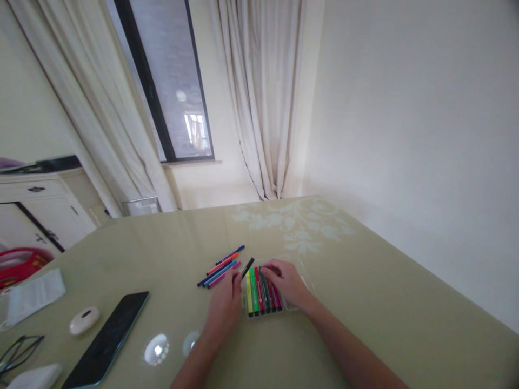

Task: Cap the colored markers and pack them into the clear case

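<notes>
The left hand (226,298) pinches a black marker (247,267) pointing to one o'clock; the right hand (290,283), its grip unclear, covers part of the marker row (260,294), best pressed lightly.

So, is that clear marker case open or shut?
Open: the markers in the case lie uncovered, with the right hand at their far ends.

Nothing readable, no brand, label, number or sign legible; any print on the row of markers (254,292) too small and blurred to make out; phone screen (108,337) dark, characters none legible
</notes>
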A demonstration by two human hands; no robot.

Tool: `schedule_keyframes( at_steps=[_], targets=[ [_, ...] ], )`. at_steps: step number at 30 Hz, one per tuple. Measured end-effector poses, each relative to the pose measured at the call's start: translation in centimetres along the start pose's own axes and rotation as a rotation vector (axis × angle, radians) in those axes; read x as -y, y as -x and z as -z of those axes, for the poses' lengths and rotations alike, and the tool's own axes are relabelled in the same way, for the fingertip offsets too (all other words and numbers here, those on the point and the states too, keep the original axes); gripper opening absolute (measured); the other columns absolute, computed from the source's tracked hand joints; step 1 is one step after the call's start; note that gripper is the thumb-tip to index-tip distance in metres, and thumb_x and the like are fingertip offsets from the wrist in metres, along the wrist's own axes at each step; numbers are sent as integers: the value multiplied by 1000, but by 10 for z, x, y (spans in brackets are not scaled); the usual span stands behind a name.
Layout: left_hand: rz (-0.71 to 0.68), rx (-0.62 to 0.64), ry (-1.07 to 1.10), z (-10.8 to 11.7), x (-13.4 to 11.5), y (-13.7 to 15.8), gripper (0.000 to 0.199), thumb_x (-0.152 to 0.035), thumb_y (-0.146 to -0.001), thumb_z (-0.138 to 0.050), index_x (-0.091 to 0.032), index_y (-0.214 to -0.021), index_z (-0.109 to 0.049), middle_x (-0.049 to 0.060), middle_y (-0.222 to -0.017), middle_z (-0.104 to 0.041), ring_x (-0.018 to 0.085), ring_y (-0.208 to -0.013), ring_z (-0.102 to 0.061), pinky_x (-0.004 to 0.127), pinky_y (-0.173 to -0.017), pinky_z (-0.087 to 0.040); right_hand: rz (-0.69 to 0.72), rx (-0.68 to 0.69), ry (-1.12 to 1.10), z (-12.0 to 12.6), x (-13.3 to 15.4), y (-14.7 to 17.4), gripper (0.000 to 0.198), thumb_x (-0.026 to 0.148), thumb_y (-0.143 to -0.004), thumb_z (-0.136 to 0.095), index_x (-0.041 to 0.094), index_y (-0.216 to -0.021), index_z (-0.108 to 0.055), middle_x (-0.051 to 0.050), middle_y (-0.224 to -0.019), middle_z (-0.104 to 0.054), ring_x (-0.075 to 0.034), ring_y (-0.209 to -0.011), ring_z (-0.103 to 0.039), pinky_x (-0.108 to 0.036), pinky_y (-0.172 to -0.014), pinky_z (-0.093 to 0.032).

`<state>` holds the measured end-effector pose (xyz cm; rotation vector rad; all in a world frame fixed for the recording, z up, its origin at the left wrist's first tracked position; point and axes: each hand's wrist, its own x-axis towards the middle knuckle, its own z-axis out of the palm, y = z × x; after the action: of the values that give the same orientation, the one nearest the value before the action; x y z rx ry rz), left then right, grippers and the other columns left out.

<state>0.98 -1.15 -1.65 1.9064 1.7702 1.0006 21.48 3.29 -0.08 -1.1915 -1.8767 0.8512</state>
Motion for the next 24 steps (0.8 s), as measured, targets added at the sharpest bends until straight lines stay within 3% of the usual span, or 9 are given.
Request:
schedule_keyframes(
  at_steps=[3, 6, 10, 13, 17, 24],
  targets=[
    [-45, 49, 153, -12, -12, 8, 32, -40, -107, -32, -23, -94, -57, 3, -85, -68, 21, -75, -65, 32, -69, -49, -47, 65, -240, -8, 5, 2, 28, 43, -95, -60, 19, -86, -71, 1, -70, -66, -16, -64, -61, -25, -62, -46],
    [-57, 72, 223, -17, -18, 14, 34, -44, -107, -33, -23, -98, -59, 3, -85, -69, 21, -75, -65, 32, -69, -51, -88, 32, -408, -10, 2, 0, 35, 52, -91, -66, 18, -80, -67, 2, -67, -62, -14, -62, -57, -24, -60, -44],
    [-155, 55, 165, -17, -17, 16, 36, -43, -107, -34, -23, -110, -63, 8, -103, -71, 25, -95, -67, 38, -85, -52, -157, -88, -621, -2, -4, -7, 43, 61, -83, -72, 18, -80, -65, 0, -67, -65, -14, -60, -58, -24, -58, -44],
    [-304, 85, -2, -19, -14, 19, 33, -45, -104, -46, -23, -122, -62, 11, -121, -69, 29, -114, -62, 46, -99, -48, -165, -175, -622, 11, -11, -12, 45, 62, -78, -75, 18, -84, -69, 0, -64, -64, -14, -56, -56, -25, -53, -42],
    [-461, 177, -169, -23, -11, 21, 53, -49, -96, -61, -27, -143, -52, 9, -145, -59, 31, -132, -53, 51, -112, -40, -174, -276, -607, 25, -20, -17, 47, 61, -76, -76, 17, -91, -74, -1, -65, -66, -12, -52, -52, -24, -49, -39],
    [-469, 193, -201, -22, -10, 17, 55, -50, -93, -67, -26, -141, -57, 8, -150, -56, 30, -135, -51, 50, -115, -38, -179, -464, -448, 22, -22, -10, 49, 60, -77, -71, 16, -98, -73, -2, -71, -68, -15, -55, -61, -26, -51, -47]
  ],
)
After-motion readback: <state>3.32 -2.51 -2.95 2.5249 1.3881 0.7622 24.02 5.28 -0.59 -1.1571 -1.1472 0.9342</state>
